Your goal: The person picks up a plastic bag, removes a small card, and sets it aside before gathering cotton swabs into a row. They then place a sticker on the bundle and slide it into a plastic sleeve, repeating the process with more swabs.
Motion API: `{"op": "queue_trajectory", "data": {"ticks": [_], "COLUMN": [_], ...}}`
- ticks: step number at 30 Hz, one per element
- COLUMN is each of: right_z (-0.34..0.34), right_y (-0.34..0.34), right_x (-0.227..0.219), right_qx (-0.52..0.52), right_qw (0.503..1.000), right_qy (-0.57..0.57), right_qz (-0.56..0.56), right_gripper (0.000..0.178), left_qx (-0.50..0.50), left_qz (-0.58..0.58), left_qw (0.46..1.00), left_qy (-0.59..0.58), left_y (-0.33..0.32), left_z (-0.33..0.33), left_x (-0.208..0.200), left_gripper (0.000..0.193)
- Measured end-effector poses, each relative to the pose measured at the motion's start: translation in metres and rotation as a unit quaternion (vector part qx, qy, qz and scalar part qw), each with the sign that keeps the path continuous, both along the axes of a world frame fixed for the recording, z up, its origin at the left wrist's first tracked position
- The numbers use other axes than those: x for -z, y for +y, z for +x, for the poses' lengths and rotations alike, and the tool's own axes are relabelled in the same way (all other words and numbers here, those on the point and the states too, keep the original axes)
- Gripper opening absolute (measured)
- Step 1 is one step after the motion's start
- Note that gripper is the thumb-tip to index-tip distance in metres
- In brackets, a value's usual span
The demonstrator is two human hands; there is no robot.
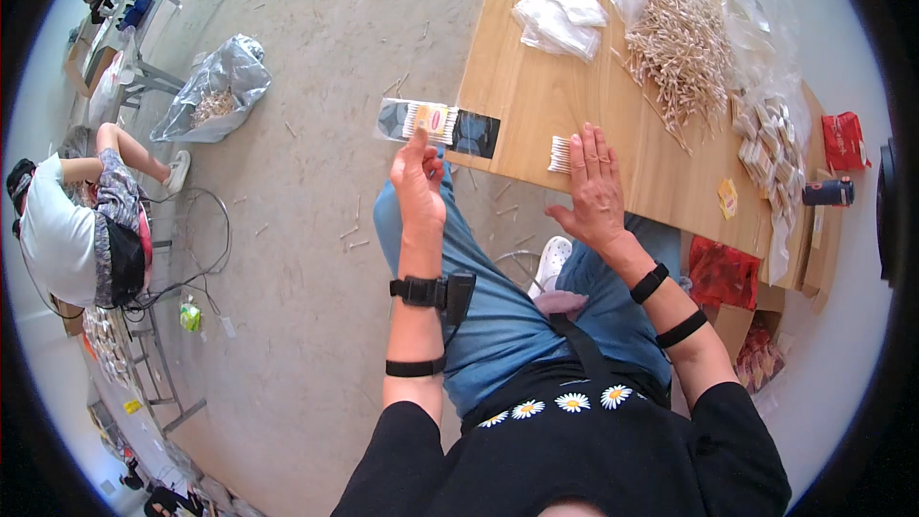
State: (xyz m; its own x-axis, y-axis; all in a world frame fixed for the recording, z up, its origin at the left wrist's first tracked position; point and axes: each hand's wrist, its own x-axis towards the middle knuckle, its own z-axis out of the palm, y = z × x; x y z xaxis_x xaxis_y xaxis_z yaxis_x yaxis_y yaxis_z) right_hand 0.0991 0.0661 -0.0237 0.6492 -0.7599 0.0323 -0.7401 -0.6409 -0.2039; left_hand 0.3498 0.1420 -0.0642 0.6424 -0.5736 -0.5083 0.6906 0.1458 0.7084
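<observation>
My left hand (418,182) is closed at the table's near left corner, its fingertips on a clear packet of cotton swabs (410,123) with a yellow and red label. The packet juts past the table edge over the floor. Beside it, a black patch (476,135) lies on the corner. My right hand (595,187) is laid flat on the table, fingers stretched forward and thumb apart. Touching or very near its index finger is a small row of loose cotton swabs (558,154). Whether the fingers cover more swabs is hidden.
A large heap of cotton swabs (678,38) lies on clear plastic on the wooden table (517,86). Nearby are empty clear bags (563,14), bundled swabs (766,144), a yellow card (728,198) and a dark can (828,192). Another person (81,220) sits far left.
</observation>
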Motion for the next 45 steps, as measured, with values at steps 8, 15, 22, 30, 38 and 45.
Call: {"op": "queue_trajectory", "data": {"ticks": [8, 15, 22, 30, 38, 45], "right_z": [-0.001, 0.003, 0.050, 0.118, 0.149, 0.160], "right_y": [0.000, 0.001, 0.004, 0.008, 0.014, 0.019], "right_x": [0.001, 0.000, -0.001, 0.008, 0.014, 0.023], "right_qx": [0.003, 0.002, -0.029, -0.064, -0.060, -0.011], "right_qw": [1.000, 1.000, 0.999, 0.995, 0.994, 0.995], "right_qy": [0.006, 0.010, -0.017, -0.067, -0.089, -0.093], "right_qz": [0.000, 0.001, 0.006, 0.020, 0.018, -0.015], "right_gripper": [0.122, 0.125, 0.125, 0.129, 0.117, 0.107], "left_qx": [0.005, -0.040, -0.045, -0.044, -0.069, -0.073], "left_qz": [-0.059, -0.045, -0.062, -0.057, -0.062, -0.084], "left_qw": [0.997, 0.995, 0.990, 0.987, 0.990, 0.993], "left_qy": [0.055, 0.075, 0.122, 0.141, 0.108, 0.042], "left_y": [-0.040, -0.048, -0.050, -0.051, -0.050, -0.051], "left_z": [0.021, 0.024, 0.028, 0.025, 0.023, 0.017], "left_x": [0.014, 0.025, 0.038, 0.027, 0.024, 0.020], "left_gripper": [0.034, 0.023, 0.024, 0.017, 0.015, 0.015]}}
